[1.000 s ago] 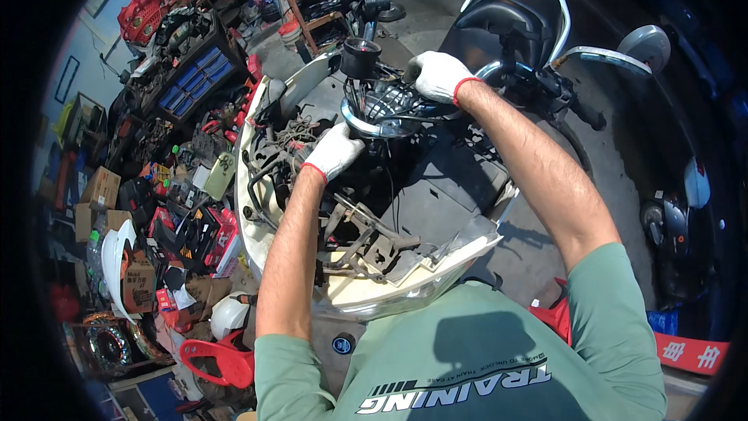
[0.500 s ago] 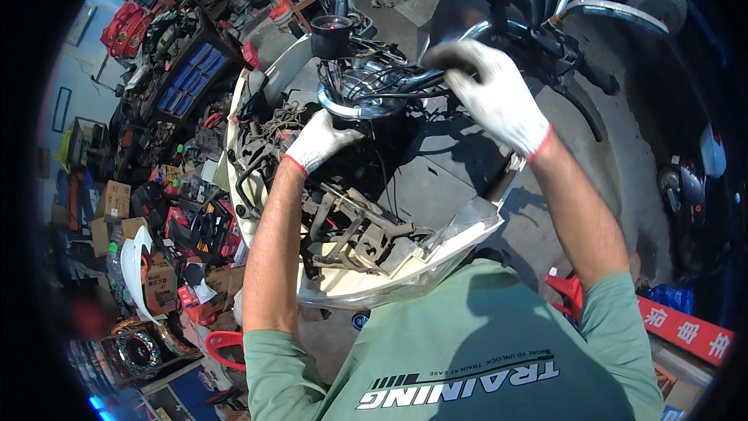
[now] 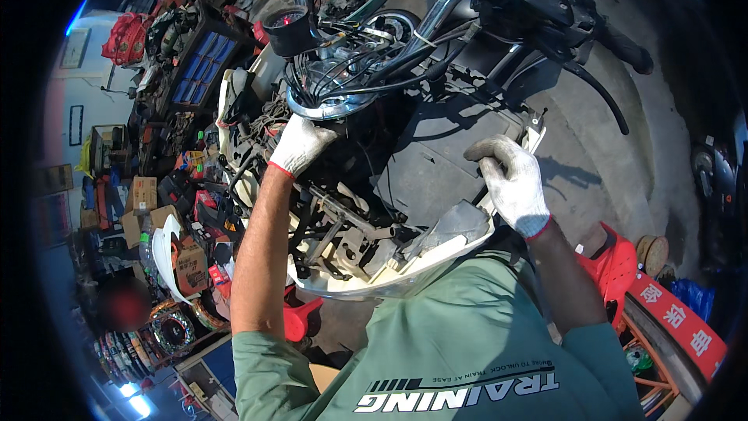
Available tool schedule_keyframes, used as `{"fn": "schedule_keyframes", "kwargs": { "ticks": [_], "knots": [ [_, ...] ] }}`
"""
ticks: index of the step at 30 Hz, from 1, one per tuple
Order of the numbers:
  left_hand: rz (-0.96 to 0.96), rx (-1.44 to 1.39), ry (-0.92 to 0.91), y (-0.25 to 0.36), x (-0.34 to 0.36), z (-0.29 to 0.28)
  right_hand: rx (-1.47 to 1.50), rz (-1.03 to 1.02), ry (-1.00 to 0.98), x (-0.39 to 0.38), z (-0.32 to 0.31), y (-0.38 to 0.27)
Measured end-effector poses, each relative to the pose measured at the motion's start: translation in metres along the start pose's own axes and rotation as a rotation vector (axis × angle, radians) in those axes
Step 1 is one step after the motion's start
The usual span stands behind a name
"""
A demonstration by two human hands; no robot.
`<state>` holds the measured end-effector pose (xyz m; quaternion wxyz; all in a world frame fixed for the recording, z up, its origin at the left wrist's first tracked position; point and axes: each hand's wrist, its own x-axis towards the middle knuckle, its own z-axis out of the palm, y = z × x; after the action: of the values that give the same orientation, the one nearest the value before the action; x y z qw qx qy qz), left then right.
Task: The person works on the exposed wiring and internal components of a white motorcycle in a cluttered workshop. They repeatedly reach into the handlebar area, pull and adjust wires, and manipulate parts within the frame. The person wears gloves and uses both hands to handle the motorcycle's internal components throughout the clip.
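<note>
The left hand [image 3: 301,145], grip too hidden to tell, best steadies the near chrome ring [image 3: 333,111], the right hand [image 3: 514,185] loosely open.

I'd call this a motorcycle repair workshop. Right in front of me is a partly stripped two-wheeler: cream body panels [image 3: 427,267] around bare metal brackets, a chrome handlebar [image 3: 444,12], a round gauge [image 3: 286,35] and loose black cables [image 3: 315,82]. To the left I see dense clutter: cardboard boxes [image 3: 191,265], a curved white panel [image 3: 165,257] and, farther off, a rack of blue drawers [image 3: 204,66] beside a red basket [image 3: 123,37]. Nearer left are ring shapes, probably wrapped tyres [image 3: 125,351]. Hard sunlight on the concrete floor [image 3: 639,148] at right suggests an open front.
</note>
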<state>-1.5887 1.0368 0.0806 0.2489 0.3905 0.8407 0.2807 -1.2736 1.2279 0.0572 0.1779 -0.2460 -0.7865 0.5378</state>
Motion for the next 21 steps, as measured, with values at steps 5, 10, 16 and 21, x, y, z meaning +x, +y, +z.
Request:
{"fn": "schedule_keyframes", "kwargs": {
  "ticks": [5, 10, 16, 21],
  "knots": [
    [0.015, -0.021, 0.014, -0.007, -0.004, 0.000, 0.081, 0.144, -0.395, 0.042, 0.004, -0.005],
    [-0.005, -0.063, -0.023, 0.001, 0.000, 0.001, -0.072, 0.129, -0.837, 0.087, 0.052, -0.025],
    [0.083, -0.106, 0.048, 0.008, 0.000, 0.003, -0.170, 0.267, -1.193, 0.125, 0.125, -0.021],
    [0.040, -0.109, 0.059, -0.004, -0.003, 0.005, -0.029, 0.283, -1.147, 0.121, 0.149, -0.018]
  ]
}}
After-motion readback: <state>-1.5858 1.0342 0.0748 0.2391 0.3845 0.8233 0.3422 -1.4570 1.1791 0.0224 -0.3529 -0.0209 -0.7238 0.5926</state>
